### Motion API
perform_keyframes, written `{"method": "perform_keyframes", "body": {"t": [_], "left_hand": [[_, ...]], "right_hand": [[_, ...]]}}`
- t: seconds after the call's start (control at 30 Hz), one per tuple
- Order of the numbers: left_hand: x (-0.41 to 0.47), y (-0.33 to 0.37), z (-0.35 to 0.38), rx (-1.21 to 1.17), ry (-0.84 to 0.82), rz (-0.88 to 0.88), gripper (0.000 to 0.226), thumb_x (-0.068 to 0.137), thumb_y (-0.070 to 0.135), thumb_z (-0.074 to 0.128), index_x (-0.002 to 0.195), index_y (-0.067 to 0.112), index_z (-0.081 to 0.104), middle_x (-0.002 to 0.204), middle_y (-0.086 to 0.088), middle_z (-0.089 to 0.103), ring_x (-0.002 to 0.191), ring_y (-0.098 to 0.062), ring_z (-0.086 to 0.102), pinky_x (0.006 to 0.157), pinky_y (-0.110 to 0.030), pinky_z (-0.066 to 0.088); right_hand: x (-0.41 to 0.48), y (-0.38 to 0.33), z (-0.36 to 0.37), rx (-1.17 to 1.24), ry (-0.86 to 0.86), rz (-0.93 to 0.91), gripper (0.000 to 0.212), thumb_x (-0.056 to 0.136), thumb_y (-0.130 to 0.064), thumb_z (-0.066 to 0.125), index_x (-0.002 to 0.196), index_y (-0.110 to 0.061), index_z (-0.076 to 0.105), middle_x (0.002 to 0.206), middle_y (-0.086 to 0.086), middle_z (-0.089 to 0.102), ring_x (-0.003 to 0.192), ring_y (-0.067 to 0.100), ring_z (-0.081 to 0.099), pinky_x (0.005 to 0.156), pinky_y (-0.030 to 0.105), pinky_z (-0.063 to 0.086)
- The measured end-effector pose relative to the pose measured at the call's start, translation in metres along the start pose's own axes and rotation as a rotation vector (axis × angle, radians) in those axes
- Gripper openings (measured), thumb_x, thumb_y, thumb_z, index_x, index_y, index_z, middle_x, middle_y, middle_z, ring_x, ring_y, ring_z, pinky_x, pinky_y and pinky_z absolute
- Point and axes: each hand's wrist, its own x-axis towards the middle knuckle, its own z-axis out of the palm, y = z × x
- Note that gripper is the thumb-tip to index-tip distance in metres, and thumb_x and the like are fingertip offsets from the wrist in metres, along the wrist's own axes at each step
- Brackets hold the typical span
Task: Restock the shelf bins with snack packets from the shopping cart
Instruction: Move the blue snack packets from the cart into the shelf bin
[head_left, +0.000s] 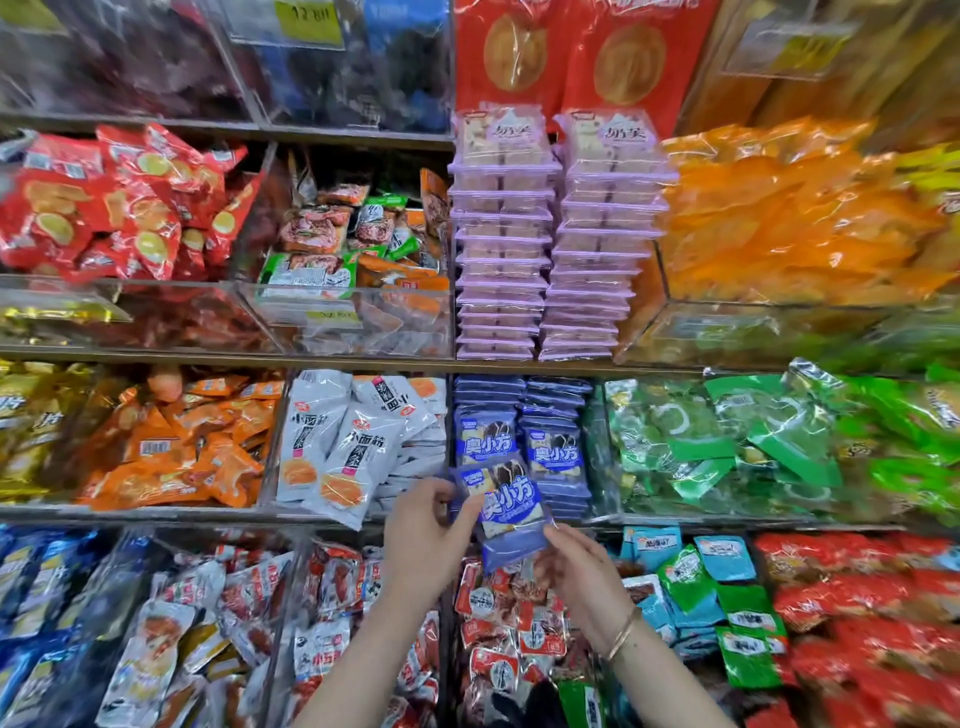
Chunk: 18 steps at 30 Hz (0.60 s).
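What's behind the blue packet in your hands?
Two stacks of matching blue packets stand behind it. The held packet hides the lower part of the left stack.

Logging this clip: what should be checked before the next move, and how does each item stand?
1. Grip of left hand on blue packets: ok.
2. Pinch of right hand on their lower edge: ok.
3. Print matches the blue stacks in the bin behind: ok.
4. Room in that bin: cannot tell.
5. Nothing between packets and bin: ok.
6. Stock in cart: cannot tell, not in view.
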Motion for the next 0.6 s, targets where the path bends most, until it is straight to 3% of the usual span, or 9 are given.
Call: {"method": "perform_keyframes", "body": {"t": [0.07, 0.17, 0.3, 0.4, 0.47, 0.53, 0.6], "left_hand": [[0.008, -0.006, 0.000, 0.215, 0.126, 0.140, 0.026, 0.087, 0.040, 0.064, 0.093, 0.014, 0.061, 0.086, 0.002, 0.062, 0.083, -0.017, 0.055, 0.077, -0.034, 0.044], [0.014, -0.024, 0.003, 0.420, 0.059, 0.163, 0.026, 0.091, 0.038, 0.054, 0.097, 0.013, 0.058, 0.091, -0.002, 0.060, 0.088, -0.024, 0.056, 0.077, -0.036, 0.038], [0.013, -0.040, 0.009, 0.482, 0.061, 0.220, 0.042, 0.089, 0.048, 0.033, 0.091, 0.015, 0.058, 0.085, 0.001, 0.057, 0.080, -0.023, 0.053, 0.070, -0.032, 0.030], [0.014, -0.044, 0.011, 0.477, 0.104, 0.238, 0.027, 0.090, 0.042, 0.050, 0.090, 0.016, 0.058, 0.083, 0.002, 0.056, 0.079, -0.022, 0.053, 0.070, -0.031, 0.030], [0.014, -0.044, 0.012, 0.475, 0.114, 0.235, 0.027, 0.090, 0.043, 0.048, 0.089, 0.017, 0.058, 0.081, 0.004, 0.055, 0.077, -0.019, 0.051, 0.070, -0.031, 0.030], [0.014, -0.045, 0.012, 0.473, 0.108, 0.229, 0.027, 0.090, 0.043, 0.049, 0.091, 0.018, 0.058, 0.082, 0.006, 0.055, 0.077, -0.018, 0.050, 0.070, -0.030, 0.029], [0.014, -0.047, 0.013, 0.469, 0.097, 0.222, 0.019, 0.090, 0.037, 0.057, 0.093, 0.018, 0.059, 0.084, 0.005, 0.057, 0.079, -0.018, 0.052, 0.071, -0.031, 0.029]], "right_hand": [[0.013, -0.011, -0.004, 0.054, 0.061, -0.023, 0.017, 0.085, -0.018, 0.060, 0.088, -0.002, 0.059, 0.057, 0.006, 0.061, 0.046, 0.013, 0.053, 0.045, 0.021, 0.043], [0.038, -0.022, -0.004, 0.118, 0.208, -0.019, 0.009, 0.093, -0.014, 0.053, 0.094, -0.006, 0.059, 0.058, 0.004, 0.063, 0.045, 0.010, 0.052, 0.041, 0.020, 0.042], [0.068, -0.023, -0.004, 0.415, 0.367, 0.114, 0.024, 0.095, -0.019, 0.052, 0.113, -0.004, 0.057, 0.069, 0.004, 0.056, 0.057, 0.014, 0.055, 0.045, 0.017, 0.050], [0.078, -0.021, -0.002, 0.704, 0.425, 0.132, 0.039, 0.093, -0.022, 0.056, 0.124, 0.000, 0.053, 0.104, 0.006, 0.060, 0.088, 0.014, 0.063, 0.066, 0.021, 0.058], [0.080, -0.023, -0.001, 0.772, 0.475, 0.105, 0.039, 0.091, -0.022, 0.058, 0.124, -0.001, 0.054, 0.125, 0.009, 0.058, 0.096, 0.014, 0.063, 0.060, 0.019, 0.058], [0.080, -0.026, -0.001, 0.816, 0.495, 0.098, 0.038, 0.092, -0.021, 0.057, 0.125, -0.001, 0.054, 0.131, 0.009, 0.055, 0.113, 0.015, 0.058, 0.055, 0.016, 0.055], [0.081, -0.027, -0.001, 0.824, 0.495, 0.102, 0.037, 0.093, -0.019, 0.056, 0.125, 0.000, 0.054, 0.131, 0.010, 0.055, 0.113, 0.016, 0.058, 0.064, 0.015, 0.056]]}}
